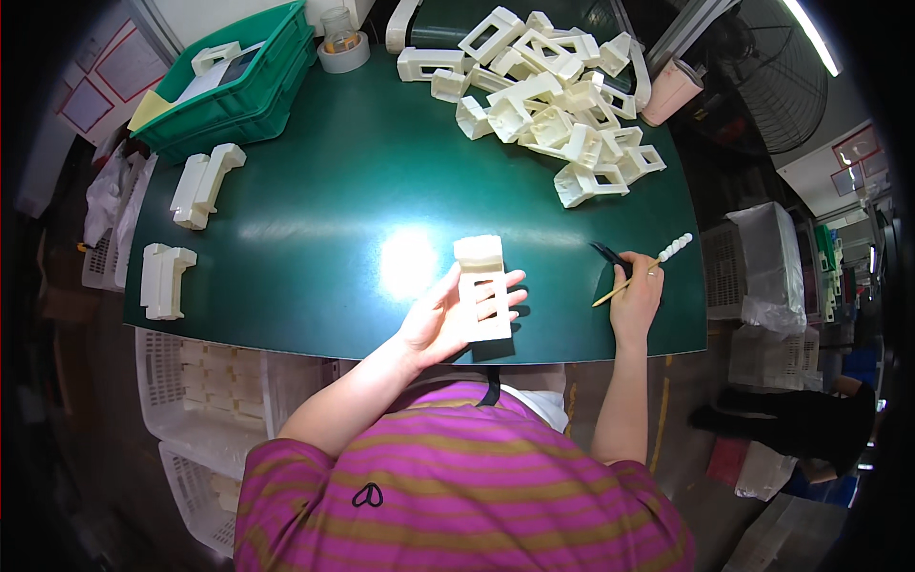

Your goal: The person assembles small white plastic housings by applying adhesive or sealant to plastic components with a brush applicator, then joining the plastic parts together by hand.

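One cream plastic frame (483, 289) lies across the open palm and spread fingers of the left hand (448, 319), held over the near edge of the green table (334, 191). The frame is a flat rectangular block with a solid cap at its far end and three small rectangular windows cut through its face; its surface looks smooth and matte. The fingers cradle it from below rather than clamp it.

The right hand (637, 297) is closed around one thin stick-like tool (610, 292) with a pale yellow handle; a dark tip (606, 254) pokes out on the far side of the hand. Just beyond the knuckles lies one white ribbed piece (675, 248), shaped like a short string of beads. Whether it is part of the tool cannot be told.

At the far right of the table sits one loose heap of cream parts (548, 105), about two dozen, all boxy with open square holes, tumbled at every angle. On the left side lie two more assemblies: one long stepped one (202, 186) and one shorter bracket (164, 278) nearer the edge, well apart from each other.

One green plastic bin (238, 91) stands at the far left corner, with a roll of tape (343, 55) just beside it. The tabletop is smooth and glossy, throwing back a bright glare patch near the held frame.
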Motion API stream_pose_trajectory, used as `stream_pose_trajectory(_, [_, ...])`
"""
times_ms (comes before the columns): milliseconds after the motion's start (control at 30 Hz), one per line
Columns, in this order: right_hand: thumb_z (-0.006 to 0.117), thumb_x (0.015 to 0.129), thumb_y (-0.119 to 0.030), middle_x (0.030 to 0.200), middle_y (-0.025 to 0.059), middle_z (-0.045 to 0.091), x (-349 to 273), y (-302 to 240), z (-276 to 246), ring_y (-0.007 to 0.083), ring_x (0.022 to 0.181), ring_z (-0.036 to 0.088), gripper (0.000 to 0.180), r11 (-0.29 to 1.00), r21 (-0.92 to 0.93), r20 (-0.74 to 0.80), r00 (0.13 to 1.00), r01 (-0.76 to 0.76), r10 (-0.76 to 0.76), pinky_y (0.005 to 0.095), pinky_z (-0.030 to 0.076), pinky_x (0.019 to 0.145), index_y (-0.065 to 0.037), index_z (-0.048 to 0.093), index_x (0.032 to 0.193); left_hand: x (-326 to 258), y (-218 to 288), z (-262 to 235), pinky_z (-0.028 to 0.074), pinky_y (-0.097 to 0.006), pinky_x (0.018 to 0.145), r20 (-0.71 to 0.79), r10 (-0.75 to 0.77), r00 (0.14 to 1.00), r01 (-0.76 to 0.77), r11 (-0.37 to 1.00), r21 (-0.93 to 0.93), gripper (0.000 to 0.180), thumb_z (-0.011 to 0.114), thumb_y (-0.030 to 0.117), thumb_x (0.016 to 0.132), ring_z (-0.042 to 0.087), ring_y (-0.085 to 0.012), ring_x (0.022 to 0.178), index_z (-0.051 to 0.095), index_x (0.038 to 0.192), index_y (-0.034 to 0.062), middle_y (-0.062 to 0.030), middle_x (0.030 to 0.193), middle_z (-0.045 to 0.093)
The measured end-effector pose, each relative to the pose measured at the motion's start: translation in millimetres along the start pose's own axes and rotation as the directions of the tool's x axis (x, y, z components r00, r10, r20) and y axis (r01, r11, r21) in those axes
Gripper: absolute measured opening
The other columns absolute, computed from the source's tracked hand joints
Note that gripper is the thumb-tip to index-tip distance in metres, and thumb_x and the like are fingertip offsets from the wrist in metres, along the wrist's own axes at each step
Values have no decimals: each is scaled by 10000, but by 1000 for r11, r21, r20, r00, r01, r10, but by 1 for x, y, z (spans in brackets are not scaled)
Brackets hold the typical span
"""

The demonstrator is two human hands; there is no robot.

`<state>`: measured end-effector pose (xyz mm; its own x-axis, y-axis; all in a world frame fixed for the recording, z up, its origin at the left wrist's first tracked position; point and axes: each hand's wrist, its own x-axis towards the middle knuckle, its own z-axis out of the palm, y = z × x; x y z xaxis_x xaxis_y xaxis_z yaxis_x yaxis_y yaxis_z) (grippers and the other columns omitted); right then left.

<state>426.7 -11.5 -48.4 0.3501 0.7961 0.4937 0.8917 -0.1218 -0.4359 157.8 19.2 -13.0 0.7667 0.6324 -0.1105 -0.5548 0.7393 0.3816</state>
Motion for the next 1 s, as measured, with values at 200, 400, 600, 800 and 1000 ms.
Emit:
stream_pose_trajectory(200, [621,762,-12,846,115,561,8,-16,2,292,768,555,185,979,199,-115,993,40,-17,360,435,651,-33,523,916,-4,6,1,372,-424,1000,-4,3,1000,-3,999,50,638,360,447,918,420,-290,1199,192,1358,17,-174,1361,335])
stream_pose_trajectory(400, [598,746,44,828,119,599,-7,-60,-18,270,703,594,314,857,408,-100,949,314,-300,319,463,617,-59,582,1042,-33,-22,28,409,-380,942,-174,2,985,63,928,368,668,298,533,904,491,-262,1110,255,1350,39,-161,1346,364])
stream_pose_trajectory(600, [563,773,30,838,121,545,-45,-82,-52,271,777,534,372,834,546,244,936,83,-253,349,433,685,-68,564,1132,-39,-42,22,384,-381,927,-167,121,978,-18,857,515,623,423,480,891,451,-245,1154,245,1331,76,-154,1298,396])
stream_pose_trajectory(800, [617,744,-21,781,77,531,-59,-90,-60,243,717,533,306,828,541,214,929,146,-303,339,431,631,-75,606,1045,-46,-52,16,372,-399,961,-129,175,976,-62,794,604,519,405,331,937,444,-236,1155,208,1339,70,-135,1308,383])
stream_pose_trajectory(1000, [642,721,-26,771,70,529,-60,-96,-50,232,714,541,323,827,529,156,936,191,-316,334,433,601,-87,611,1037,-53,-50,18,378,-393,953,-160,228,961,-80,776,625,515,388,311,945,445,-238,1151,178,1347,69,-127,1297,381])
